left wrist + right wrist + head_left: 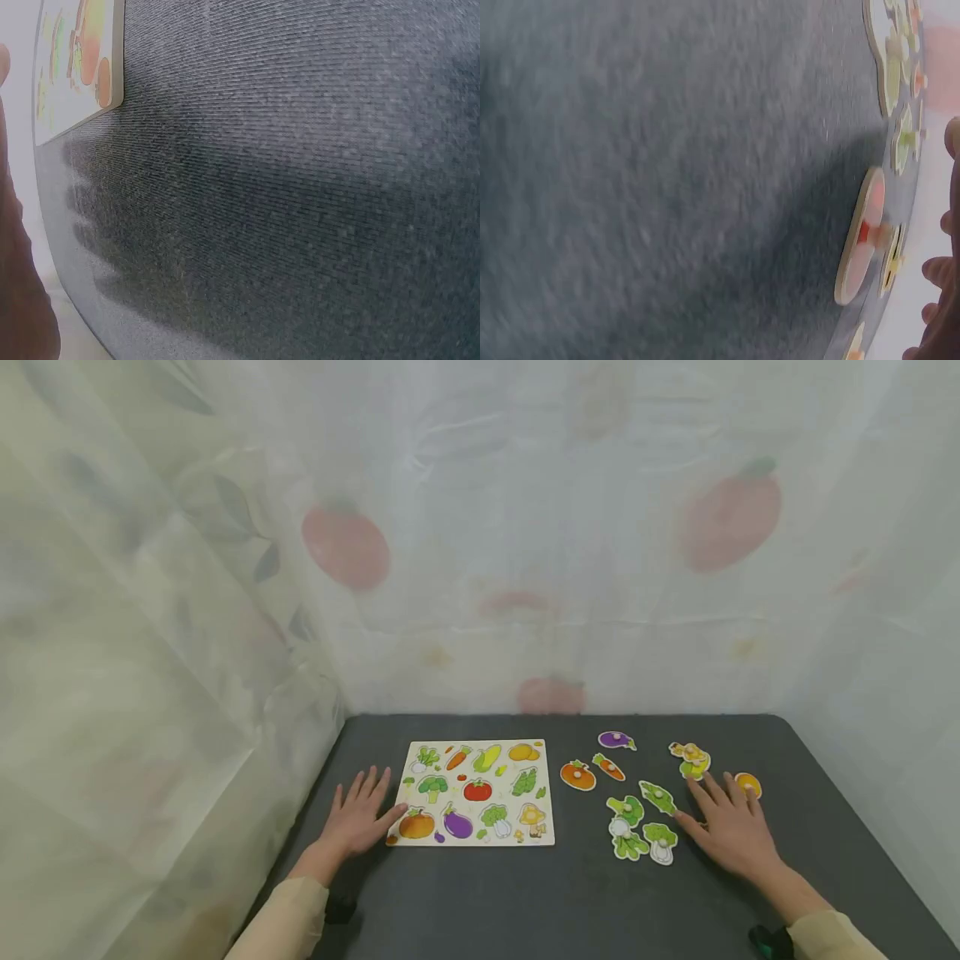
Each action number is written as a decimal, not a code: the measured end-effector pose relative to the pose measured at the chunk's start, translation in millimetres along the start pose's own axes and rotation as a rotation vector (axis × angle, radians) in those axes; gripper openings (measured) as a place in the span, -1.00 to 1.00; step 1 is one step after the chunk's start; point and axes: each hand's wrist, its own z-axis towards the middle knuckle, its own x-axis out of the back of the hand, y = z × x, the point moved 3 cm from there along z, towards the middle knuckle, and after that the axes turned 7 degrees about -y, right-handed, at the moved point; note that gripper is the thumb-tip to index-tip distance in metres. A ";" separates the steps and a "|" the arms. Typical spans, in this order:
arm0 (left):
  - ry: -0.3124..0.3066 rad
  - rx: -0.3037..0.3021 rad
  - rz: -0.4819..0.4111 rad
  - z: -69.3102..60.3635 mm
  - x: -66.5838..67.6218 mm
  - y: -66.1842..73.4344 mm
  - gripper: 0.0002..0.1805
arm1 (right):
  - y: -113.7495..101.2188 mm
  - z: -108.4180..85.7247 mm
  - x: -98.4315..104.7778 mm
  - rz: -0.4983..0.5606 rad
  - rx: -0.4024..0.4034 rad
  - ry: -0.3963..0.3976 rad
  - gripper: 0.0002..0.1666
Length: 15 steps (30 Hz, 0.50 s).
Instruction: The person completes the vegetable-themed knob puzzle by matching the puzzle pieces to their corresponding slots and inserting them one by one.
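Note:
A pale puzzle board (480,857) printed with vegetables lies left of the table's middle, its near edge toward me. My left hand (354,820) is at its left side, fingers spread, thumb tip over the border; it holds nothing. On the right, my right hand (735,837) has its fingers extended among loose knobbed pieces. Its thumb is by the green pea piece (657,797), and its fingertips are close to a yellow-green piece (695,767) and a round orange piece (748,785). A pinkish piece with a red knob (861,236) shows near it in the right wrist view.
Between board and right hand lie an eggplant piece (616,741), a pumpkin piece (578,776), a carrot piece (608,767), a broccoli piece (627,811), a leafy white-root piece (628,843) and a bok choy piece (661,843). Sheer curtains (555,568) hang behind the dark table (480,902).

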 end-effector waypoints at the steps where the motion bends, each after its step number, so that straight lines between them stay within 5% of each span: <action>1: -0.008 0.001 -0.006 -0.3 -0.4 -0.2 0.01 | -2.3 0.0 -0.6 0.004 0.008 0.005 -0.07; 10: -0.117 -0.006 -0.091 -6.7 -5.8 -0.7 0.15 | -31.4 -1.4 -6.5 0.039 0.116 0.057 -0.16; 15: -0.128 -0.001 -0.128 -5.9 -9.4 -3.8 0.24 | -45.5 -0.1 -7.4 0.066 0.157 0.062 -0.19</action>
